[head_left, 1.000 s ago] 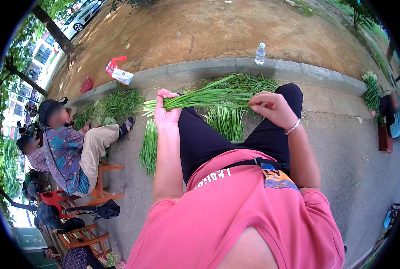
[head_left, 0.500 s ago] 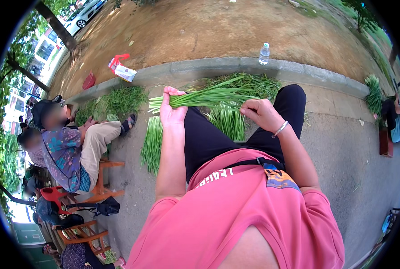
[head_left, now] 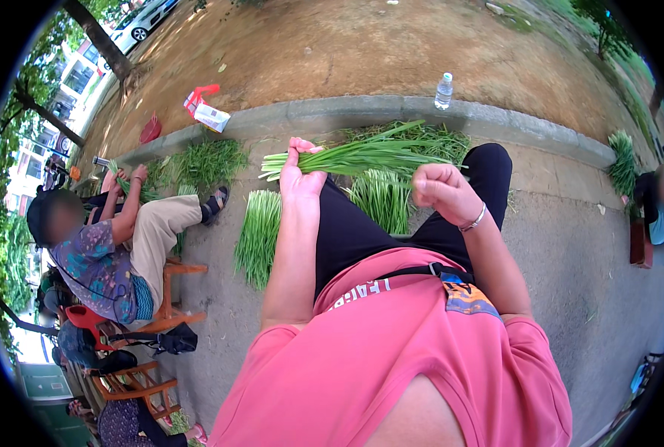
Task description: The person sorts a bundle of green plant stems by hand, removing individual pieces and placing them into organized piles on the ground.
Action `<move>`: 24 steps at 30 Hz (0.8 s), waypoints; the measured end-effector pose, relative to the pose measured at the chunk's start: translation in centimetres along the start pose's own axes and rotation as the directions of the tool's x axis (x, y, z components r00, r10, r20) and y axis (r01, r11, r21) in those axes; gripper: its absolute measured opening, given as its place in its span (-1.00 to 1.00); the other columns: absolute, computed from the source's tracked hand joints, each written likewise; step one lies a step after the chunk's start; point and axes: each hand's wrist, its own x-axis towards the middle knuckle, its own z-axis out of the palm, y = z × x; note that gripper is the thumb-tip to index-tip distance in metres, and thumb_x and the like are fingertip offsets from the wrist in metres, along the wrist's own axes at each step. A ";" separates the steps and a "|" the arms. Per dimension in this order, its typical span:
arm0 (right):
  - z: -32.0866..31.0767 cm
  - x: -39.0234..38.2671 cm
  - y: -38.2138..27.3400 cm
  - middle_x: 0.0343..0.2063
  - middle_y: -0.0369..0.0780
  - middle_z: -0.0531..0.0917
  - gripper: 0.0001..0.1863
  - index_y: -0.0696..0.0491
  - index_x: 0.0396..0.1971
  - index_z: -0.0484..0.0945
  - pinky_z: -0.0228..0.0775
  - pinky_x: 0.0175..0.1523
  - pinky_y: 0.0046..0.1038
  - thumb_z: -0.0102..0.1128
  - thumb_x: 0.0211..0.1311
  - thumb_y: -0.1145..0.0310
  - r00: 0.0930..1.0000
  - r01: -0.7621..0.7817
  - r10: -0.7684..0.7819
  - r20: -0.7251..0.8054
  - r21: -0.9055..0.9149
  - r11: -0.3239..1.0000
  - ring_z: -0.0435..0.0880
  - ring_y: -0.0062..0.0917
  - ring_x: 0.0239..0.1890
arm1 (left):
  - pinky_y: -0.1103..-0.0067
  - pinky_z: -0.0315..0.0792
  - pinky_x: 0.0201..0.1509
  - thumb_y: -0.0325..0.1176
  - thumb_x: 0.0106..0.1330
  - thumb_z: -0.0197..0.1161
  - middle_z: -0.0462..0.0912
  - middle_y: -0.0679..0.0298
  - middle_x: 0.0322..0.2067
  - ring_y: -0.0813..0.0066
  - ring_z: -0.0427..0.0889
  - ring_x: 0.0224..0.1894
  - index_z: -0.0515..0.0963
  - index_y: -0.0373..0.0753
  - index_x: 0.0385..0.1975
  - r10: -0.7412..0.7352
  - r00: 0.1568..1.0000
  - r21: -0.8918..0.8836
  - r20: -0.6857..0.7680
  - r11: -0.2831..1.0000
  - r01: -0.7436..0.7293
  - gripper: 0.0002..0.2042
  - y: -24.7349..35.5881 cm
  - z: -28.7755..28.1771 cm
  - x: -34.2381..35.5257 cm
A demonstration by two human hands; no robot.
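My left hand (head_left: 302, 177) is closed round the pale stem end of a bunch of garlic chives (head_left: 376, 158), whose green leaves stretch to the right above my knees. At the leaf tips my right hand (head_left: 445, 197), with a bracelet on its wrist, is curled shut; whether a leaf is pinched in it is hidden. Below the held bunch, a sorted pile of chives (head_left: 380, 200) lies on the ground between my legs. Another neat pile of chives (head_left: 258, 237) lies left of my left forearm. Loose green trimmings (head_left: 414, 135) are heaped beyond the bunch.
A stone kerb (head_left: 332, 112) crosses ahead, with a water bottle (head_left: 443, 91), a red-and-white bag (head_left: 207, 112) and a dark red bag (head_left: 151, 130) along it. At left a person (head_left: 97, 246) on a wooden chair (head_left: 169, 298) handles greens. More chives (head_left: 623, 160) lie far right.
My right hand has shifted right and slightly nearer me, turning with its fingers curled. The bunch has moved a little right with my left hand. The person at left has raised their hands, holding greens.
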 end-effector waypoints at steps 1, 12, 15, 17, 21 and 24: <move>0.3 -0.3 -0.3 -0.72 -0.41 0.32 -0.79 0.11 -0.65 0.38 0.04 -0.53 -0.66 0.04 0.15 0.40 0.995 -0.046 0.047 0.084 -0.012 0.999 0.19 -0.74 -0.66 | 0.52 0.30 -0.40 -0.24 0.35 -0.16 0.52 0.34 -0.52 0.52 0.48 -0.49 0.45 -0.21 -0.41 -0.005 1.000 0.006 0.005 1.000 0.005 -0.74 -0.2 0.1 0.0; -2.7 1.0 -5.3 -0.64 -0.38 0.48 -0.81 0.17 -0.27 0.56 0.18 -0.45 -0.70 0.04 0.19 0.42 0.867 0.094 -0.446 -0.223 -0.806 0.584 0.34 -0.74 -0.58 | 0.51 0.30 -0.43 -0.29 0.34 -0.14 0.48 0.30 -0.60 0.46 0.47 -0.55 0.41 -0.25 -0.49 0.070 0.997 -0.063 0.029 0.996 -0.068 -0.75 3.6 -0.5 0.2; -6.5 3.0 -4.6 -0.61 -0.34 0.53 -0.80 0.15 -0.25 0.55 0.30 -0.33 -0.67 0.10 0.13 0.43 0.623 -0.132 -0.780 0.059 -0.975 -0.180 0.47 -0.68 -0.49 | 0.50 0.30 -0.43 -0.28 0.34 -0.16 0.48 0.29 -0.59 0.45 0.46 -0.54 0.40 -0.26 -0.50 0.076 0.997 -0.067 0.017 0.995 -0.075 -0.74 3.6 -0.8 0.3; -7.3 3.2 -4.1 -0.62 -0.30 0.55 -0.83 0.14 -0.32 0.56 0.32 -0.36 -0.64 0.14 0.08 0.42 0.570 -0.194 -0.821 0.036 -0.965 -0.177 0.50 -0.65 -0.51 | 0.50 0.30 -0.43 -0.28 0.35 -0.17 0.47 0.29 -0.59 0.44 0.46 -0.53 0.40 -0.26 -0.50 0.077 0.997 -0.078 0.019 0.994 -0.076 -0.73 3.9 -1.0 0.2; -6.9 1.9 -2.7 -0.72 -0.29 0.52 -0.83 0.14 -0.52 0.56 0.24 -0.57 -0.63 0.18 0.08 0.34 0.673 -0.150 -0.591 -0.445 -0.865 0.479 0.45 -0.70 -0.68 | 0.49 0.30 -0.43 -0.27 0.35 -0.19 0.47 0.29 -0.59 0.44 0.46 -0.53 0.40 -0.26 -0.51 0.077 0.997 -0.084 -0.011 0.994 -0.077 -0.72 3.9 -1.2 -0.1; -6.9 1.1 -1.8 -0.78 -0.34 0.48 -0.76 0.14 -0.60 0.53 0.15 -0.65 -0.69 0.15 0.13 0.29 0.689 -0.170 -0.458 -0.561 -0.740 0.651 0.37 -0.79 -0.75 | 0.50 0.30 -0.43 -0.27 0.35 -0.19 0.46 0.28 -0.60 0.44 0.46 -0.54 0.40 -0.26 -0.52 0.073 0.997 -0.080 -0.022 0.994 -0.074 -0.72 3.7 -1.4 -0.2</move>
